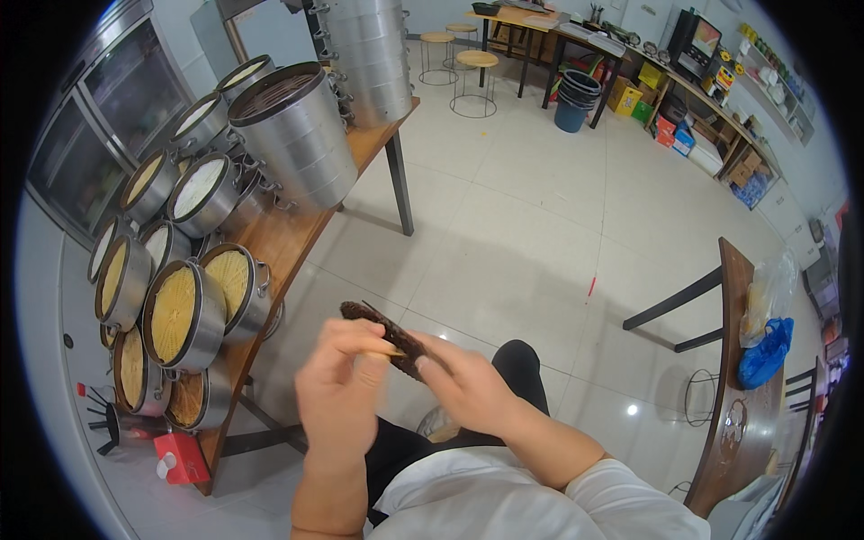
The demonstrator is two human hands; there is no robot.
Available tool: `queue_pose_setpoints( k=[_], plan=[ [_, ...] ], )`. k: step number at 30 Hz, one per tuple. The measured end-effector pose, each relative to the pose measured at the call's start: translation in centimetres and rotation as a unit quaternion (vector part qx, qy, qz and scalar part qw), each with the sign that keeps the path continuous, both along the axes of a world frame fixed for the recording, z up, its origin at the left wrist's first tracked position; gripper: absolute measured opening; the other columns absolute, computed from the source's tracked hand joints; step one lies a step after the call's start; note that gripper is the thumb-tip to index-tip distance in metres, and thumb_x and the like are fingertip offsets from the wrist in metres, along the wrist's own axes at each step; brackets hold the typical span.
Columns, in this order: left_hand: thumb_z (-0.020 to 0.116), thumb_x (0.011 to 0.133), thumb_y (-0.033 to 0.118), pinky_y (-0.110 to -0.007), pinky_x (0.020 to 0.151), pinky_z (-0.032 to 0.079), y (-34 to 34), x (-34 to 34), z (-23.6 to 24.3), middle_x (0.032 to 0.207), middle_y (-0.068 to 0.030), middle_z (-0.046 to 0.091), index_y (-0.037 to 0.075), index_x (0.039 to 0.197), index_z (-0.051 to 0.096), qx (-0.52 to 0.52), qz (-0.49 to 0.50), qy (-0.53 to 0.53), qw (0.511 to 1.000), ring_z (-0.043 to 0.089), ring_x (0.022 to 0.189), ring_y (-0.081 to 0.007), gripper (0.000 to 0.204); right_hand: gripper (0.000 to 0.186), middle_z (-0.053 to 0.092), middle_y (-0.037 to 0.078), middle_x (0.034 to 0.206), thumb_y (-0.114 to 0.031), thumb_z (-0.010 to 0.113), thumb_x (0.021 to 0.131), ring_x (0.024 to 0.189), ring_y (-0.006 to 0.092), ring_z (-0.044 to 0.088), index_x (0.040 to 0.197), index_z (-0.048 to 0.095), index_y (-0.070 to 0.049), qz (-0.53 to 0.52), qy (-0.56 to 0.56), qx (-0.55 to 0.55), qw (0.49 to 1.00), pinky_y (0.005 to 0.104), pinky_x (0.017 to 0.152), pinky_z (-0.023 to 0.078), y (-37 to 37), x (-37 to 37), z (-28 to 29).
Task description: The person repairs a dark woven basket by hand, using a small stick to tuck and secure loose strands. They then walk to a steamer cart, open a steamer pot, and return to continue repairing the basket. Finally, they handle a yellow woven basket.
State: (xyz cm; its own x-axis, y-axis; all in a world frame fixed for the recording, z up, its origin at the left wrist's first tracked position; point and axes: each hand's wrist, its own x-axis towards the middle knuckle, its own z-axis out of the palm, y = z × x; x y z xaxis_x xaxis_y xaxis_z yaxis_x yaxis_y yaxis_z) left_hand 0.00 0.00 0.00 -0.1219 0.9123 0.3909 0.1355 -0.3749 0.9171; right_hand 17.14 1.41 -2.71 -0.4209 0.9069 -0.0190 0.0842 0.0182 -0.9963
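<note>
In front of my lap, a long, flat, dark brown piece with a rough surface (382, 326) is held slantwise; its exact kind I cannot make out. My right hand (468, 387) grips its lower end, with the thumb on top. My left hand (342, 382) is closed in a pinch against the piece's near side, slightly smeared by motion. A small yellowish tip (394, 353) shows at its fingertips, too small to name. My thighs in black trousers lie below both hands.
At left, a wooden table (301, 236) bears several round metal steamer pots (187, 315) filled with yellow or white food, and tall steamer stacks (292, 135). A red tissue box (183, 457) sits at its near end. Another table (733, 432) with plastic bags (765, 351) stands right. Stools (475, 61) stand farther back.
</note>
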Motion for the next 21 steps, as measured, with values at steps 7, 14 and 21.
queue_pose_setpoints(
  k=[7,14,21],
  plan=[
    [0.067,0.087,0.001,-0.031,0.084,0.048,9.5,-6.3,-6.3,0.09,-0.0127,0.063,0.0,0.104,0.07,-0.062,0.265,0.675,0.686,0.063,0.091,-0.0217,0.017,0.038,0.065,0.011,0.124,-0.014,0.047,0.103,0.111,0.0155,0.06,0.137,0.053,0.004,-0.097,0.179,-0.118,0.972,0.0296,0.099,0.045,1.4,1.1,-2.0],
    [0.068,0.086,-0.003,-0.03,0.075,0.051,5.7,-3.8,-7.9,0.088,-0.0105,0.061,0.0,0.112,0.069,-0.083,0.164,0.219,0.958,0.063,0.079,-0.0205,0.025,0.036,0.062,0.013,0.127,-0.011,0.044,0.104,0.115,0.0197,0.059,0.134,0.05,0.007,-0.12,0.417,-0.155,0.887,0.0344,0.101,0.047,3.1,2.4,-3.3],
    [0.066,0.095,0.008,-0.027,0.077,0.049,3.9,-5.1,-7.3,0.09,-0.0021,0.061,-0.003,0.109,0.066,-0.189,0.118,-0.273,0.936,0.059,0.084,-0.0117,0.018,0.035,0.062,0.015,0.126,-0.01,0.044,0.104,0.114,0.0214,0.061,0.133,0.05,0.007,-0.186,0.401,-0.149,0.885,0.0364,0.101,0.048,4.0,3.0,-3.1]
  ],
)
